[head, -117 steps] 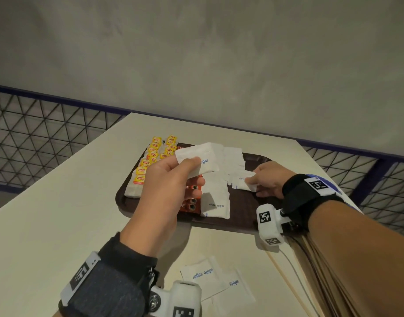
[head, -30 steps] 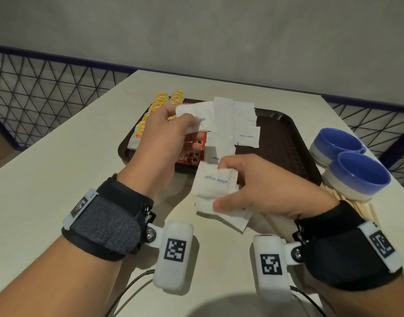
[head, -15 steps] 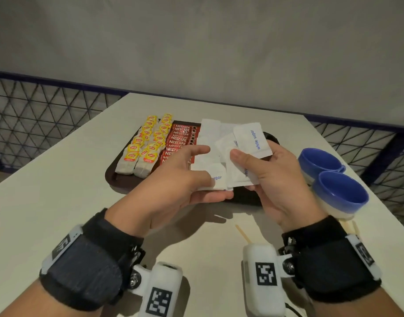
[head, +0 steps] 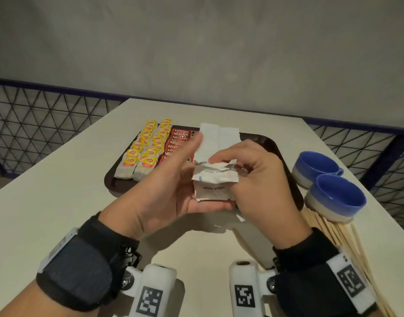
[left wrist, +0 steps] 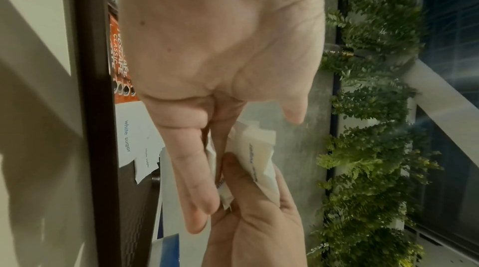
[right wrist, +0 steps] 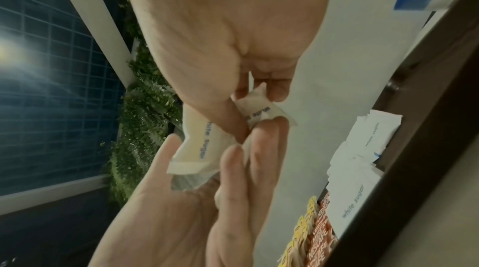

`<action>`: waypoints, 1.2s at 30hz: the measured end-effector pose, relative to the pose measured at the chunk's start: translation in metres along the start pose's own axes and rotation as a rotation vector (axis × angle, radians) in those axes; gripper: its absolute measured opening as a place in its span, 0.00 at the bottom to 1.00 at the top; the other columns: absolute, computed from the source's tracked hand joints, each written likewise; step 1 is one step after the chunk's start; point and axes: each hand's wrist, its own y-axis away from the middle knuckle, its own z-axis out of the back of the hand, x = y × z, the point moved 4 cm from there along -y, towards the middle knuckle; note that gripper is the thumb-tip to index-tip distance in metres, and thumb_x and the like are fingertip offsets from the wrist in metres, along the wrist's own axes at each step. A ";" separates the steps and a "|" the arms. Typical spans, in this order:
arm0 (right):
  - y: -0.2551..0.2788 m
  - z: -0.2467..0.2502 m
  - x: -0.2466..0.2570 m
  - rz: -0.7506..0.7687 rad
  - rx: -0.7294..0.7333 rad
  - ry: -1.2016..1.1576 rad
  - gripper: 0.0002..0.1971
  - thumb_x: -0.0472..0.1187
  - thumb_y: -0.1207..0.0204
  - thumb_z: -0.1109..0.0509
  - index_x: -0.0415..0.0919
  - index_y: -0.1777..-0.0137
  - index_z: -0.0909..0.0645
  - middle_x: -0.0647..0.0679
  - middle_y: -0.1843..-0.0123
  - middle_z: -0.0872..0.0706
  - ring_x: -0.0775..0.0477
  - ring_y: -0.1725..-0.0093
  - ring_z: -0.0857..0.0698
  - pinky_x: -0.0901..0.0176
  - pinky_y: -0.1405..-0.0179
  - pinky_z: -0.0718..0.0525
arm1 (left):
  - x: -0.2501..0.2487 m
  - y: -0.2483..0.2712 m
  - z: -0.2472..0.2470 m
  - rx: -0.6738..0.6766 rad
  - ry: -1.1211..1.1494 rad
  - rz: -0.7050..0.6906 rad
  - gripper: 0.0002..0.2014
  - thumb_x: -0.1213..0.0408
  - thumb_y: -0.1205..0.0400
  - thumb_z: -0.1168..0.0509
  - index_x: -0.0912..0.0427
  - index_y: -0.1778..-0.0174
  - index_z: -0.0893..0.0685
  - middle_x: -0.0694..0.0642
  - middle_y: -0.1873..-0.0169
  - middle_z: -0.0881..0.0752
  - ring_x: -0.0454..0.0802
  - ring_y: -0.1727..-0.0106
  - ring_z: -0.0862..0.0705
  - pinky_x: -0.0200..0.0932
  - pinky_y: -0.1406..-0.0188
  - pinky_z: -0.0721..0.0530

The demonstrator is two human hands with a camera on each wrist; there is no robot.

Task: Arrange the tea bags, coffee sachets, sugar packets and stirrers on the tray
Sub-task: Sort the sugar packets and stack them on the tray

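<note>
A bundle of white sugar packets (head: 212, 187) sits between both hands above the near edge of the dark brown tray (head: 275, 145). My left hand (head: 192, 179) cups the bundle from below with the thumb raised. My right hand (head: 240, 177) pinches the crumpled top packets (right wrist: 259, 113) with curled fingers. On the tray lie two rows of yellow tea bags (head: 146, 152), red coffee sachets (head: 177, 140) and more sugar packets (head: 217, 137). Wooden stirrers (head: 333, 232) lie on the table at the right. In the left wrist view the bundle (left wrist: 259, 156) is squeezed between the fingers of both hands.
Two blue cups (head: 317, 165) (head: 338, 195) stand right of the tray, over the far ends of the stirrers. A wire-mesh railing (head: 36, 124) runs behind the cream table (head: 47, 202). The right part of the tray is bare.
The right hand lifted packets off the table and brought them to the left hand. The fanned packets are now gathered into one bundle between both hands.
</note>
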 end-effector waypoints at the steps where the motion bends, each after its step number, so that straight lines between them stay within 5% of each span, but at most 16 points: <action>1: 0.000 -0.002 0.000 0.002 0.012 0.018 0.23 0.17 0.32 0.25 0.48 0.53 0.07 0.56 0.52 0.13 0.57 0.49 0.13 0.64 0.52 0.12 | 0.001 -0.001 0.002 -0.037 -0.044 -0.025 0.28 0.44 0.20 0.35 0.63 0.35 0.10 0.64 0.39 0.08 0.60 0.42 0.07 0.54 0.46 0.06; 5: 0.002 -0.005 -0.002 -0.001 0.030 0.060 0.24 0.19 0.31 0.25 0.49 0.47 0.09 0.56 0.50 0.14 0.59 0.46 0.15 0.69 0.51 0.14 | 0.007 -0.005 0.007 -0.142 -0.088 -0.059 0.14 0.63 0.13 0.35 0.67 0.39 0.11 0.63 0.45 0.06 0.54 0.49 0.06 0.50 0.47 0.07; 10: 0.002 -0.007 -0.004 -0.026 0.057 0.069 0.28 0.19 0.32 0.29 0.51 0.41 0.13 0.58 0.49 0.14 0.57 0.46 0.17 0.66 0.51 0.14 | 0.003 -0.005 0.009 -0.196 -0.092 -0.071 0.12 0.74 0.13 0.39 0.67 0.39 0.11 0.62 0.49 0.06 0.50 0.55 0.07 0.47 0.54 0.06; 15: 0.002 -0.006 -0.003 -0.007 0.089 0.082 0.25 0.17 0.35 0.32 0.48 0.51 0.11 0.60 0.50 0.15 0.55 0.45 0.16 0.61 0.48 0.14 | 0.003 -0.004 0.009 -0.233 -0.114 -0.064 0.12 0.76 0.13 0.39 0.61 0.45 0.11 0.54 0.60 0.06 0.46 0.64 0.07 0.38 0.71 0.09; 20: 0.001 -0.005 -0.006 -0.011 0.053 0.091 0.25 0.16 0.34 0.35 0.49 0.58 0.11 0.60 0.49 0.14 0.55 0.37 0.18 0.49 0.41 0.13 | 0.003 -0.004 0.010 -0.246 -0.104 -0.074 0.12 0.74 0.12 0.38 0.63 0.37 0.13 0.53 0.59 0.05 0.46 0.63 0.06 0.34 0.75 0.12; 25: 0.000 0.003 -0.009 -0.075 -0.044 0.019 0.26 0.16 0.30 0.39 0.48 0.54 0.11 0.57 0.48 0.12 0.58 0.42 0.15 0.69 0.51 0.14 | 0.002 -0.004 0.016 -0.322 -0.090 -0.084 0.10 0.73 0.14 0.33 0.66 0.38 0.12 0.59 0.51 0.05 0.48 0.61 0.06 0.34 0.76 0.13; 28: -0.002 0.010 -0.013 -0.124 -0.140 0.027 0.19 0.26 0.22 0.33 0.54 0.51 0.13 0.60 0.49 0.12 0.61 0.45 0.15 0.76 0.53 0.17 | 0.001 -0.004 0.017 -0.321 -0.169 -0.109 0.09 0.72 0.15 0.30 0.63 0.39 0.11 0.58 0.46 0.05 0.48 0.58 0.05 0.33 0.74 0.13; 30: -0.003 0.012 -0.015 -0.147 -0.165 0.015 0.10 0.37 0.21 0.27 0.55 0.47 0.15 0.59 0.49 0.13 0.58 0.48 0.14 0.69 0.52 0.14 | 0.001 -0.004 0.017 -0.303 -0.239 -0.130 0.10 0.71 0.15 0.29 0.61 0.39 0.10 0.57 0.46 0.05 0.46 0.56 0.06 0.34 0.71 0.13; 32: -0.002 0.009 -0.016 -0.199 -0.113 0.034 0.12 0.48 0.24 0.22 0.56 0.42 0.16 0.55 0.48 0.14 0.56 0.50 0.15 0.63 0.51 0.13 | 0.003 -0.004 0.015 -0.265 -0.273 -0.135 0.11 0.70 0.16 0.28 0.59 0.39 0.09 0.57 0.48 0.05 0.45 0.54 0.07 0.35 0.70 0.13; 36: 0.000 0.005 -0.018 -0.279 -0.045 -0.064 0.13 0.45 0.25 0.19 0.51 0.43 0.16 0.45 0.55 0.11 0.53 0.61 0.13 0.62 0.61 0.11 | 0.006 -0.006 0.014 -0.244 -0.271 -0.130 0.12 0.72 0.18 0.26 0.59 0.40 0.08 0.56 0.46 0.05 0.46 0.52 0.07 0.35 0.69 0.12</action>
